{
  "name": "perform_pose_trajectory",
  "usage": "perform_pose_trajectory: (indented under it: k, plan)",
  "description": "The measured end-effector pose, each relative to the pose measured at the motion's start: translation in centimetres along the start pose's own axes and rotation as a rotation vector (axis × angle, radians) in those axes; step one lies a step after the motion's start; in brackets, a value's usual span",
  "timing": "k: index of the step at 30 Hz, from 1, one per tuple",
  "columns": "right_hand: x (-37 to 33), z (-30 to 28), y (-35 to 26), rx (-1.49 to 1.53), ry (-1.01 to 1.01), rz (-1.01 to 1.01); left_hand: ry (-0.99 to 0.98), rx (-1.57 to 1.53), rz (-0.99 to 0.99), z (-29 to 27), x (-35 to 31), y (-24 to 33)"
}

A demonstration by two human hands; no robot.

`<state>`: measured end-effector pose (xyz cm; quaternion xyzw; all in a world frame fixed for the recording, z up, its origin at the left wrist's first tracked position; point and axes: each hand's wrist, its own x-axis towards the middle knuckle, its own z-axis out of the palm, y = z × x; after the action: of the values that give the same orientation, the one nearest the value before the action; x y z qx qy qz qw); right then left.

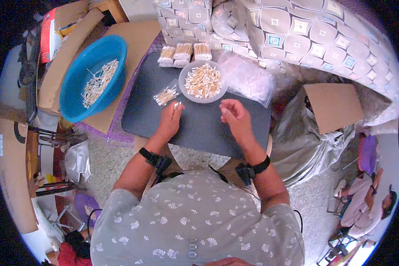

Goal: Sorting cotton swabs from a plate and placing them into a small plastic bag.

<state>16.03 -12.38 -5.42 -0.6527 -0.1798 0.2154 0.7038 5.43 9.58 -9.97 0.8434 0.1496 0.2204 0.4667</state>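
Observation:
My left hand point(169, 120) is closed around a few cotton swabs, whose white tips point(177, 105) stick out by the thumb. Just beyond it, a small clear packet of cotton swabs point(166, 95) lies on the dark grey tabletop point(199, 131). A translucent white bowl point(183, 91), heaped with loose cotton swabs point(203, 81), stands between and beyond both hands. To the right of the bowl, my right hand point(236, 116) hovers with curled fingers and the thumb near them; whatever is between them is too small to make out. Packed swab bundles point(183, 54) sit behind the bowl.
Clear plastic bags point(249, 80) lie at the table's far right. A blue basin point(71, 106) with more swabs rests on cardboard point(139, 37) at left. Patterned cushioned fabric point(288, 26) borders the back. An open cardboard box point(332, 106) stands right; another person point(368, 199) sits farther off.

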Motion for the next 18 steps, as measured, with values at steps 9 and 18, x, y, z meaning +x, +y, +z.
perform_pose_trajectory:
  k: [9,18]
  plan:
    - [6.6,-1.9,-2.4,-0.613,-0.023,-0.397,-0.037,0.134,0.051,1.3,-0.6,-1.8]
    - [10.8,0.2,-2.3,-0.943,-0.265,-0.54,-0.102,0.206,0.013,0.4,-0.4,-0.4]
